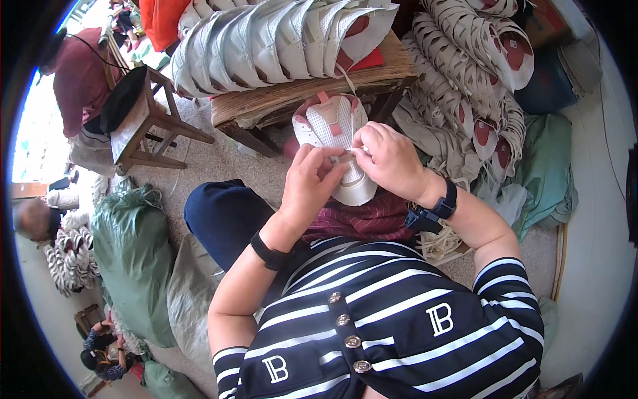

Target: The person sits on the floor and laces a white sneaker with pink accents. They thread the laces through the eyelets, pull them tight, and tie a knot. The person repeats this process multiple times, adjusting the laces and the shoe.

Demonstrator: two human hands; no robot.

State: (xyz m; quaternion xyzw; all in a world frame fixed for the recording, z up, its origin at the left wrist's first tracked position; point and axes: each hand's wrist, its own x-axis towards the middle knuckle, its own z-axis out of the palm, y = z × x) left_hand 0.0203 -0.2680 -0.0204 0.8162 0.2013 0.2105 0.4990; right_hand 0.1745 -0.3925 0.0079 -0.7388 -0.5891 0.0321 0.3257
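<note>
A white shoe upper (359,189) with pink trim and a mesh tongue lies over my lap, its toe toward me. Both hands meet above its front opening. My left hand (309,179) is closed in a pinch at the upper's left side. From the right, my right hand (392,159) pinches close to those fingertips. A thin white shoelace shows between the two hands; its ends are hidden by my fingers. Black bands sit on both wrists.
A wooden bench (246,106) ahead bears a row of nested white shoe uppers (266,50). More strung uppers (458,73) hang at the right beside a green sack (545,173). At left stand a wooden stool (149,133) and green sacks (129,266). Other people sit farther left.
</note>
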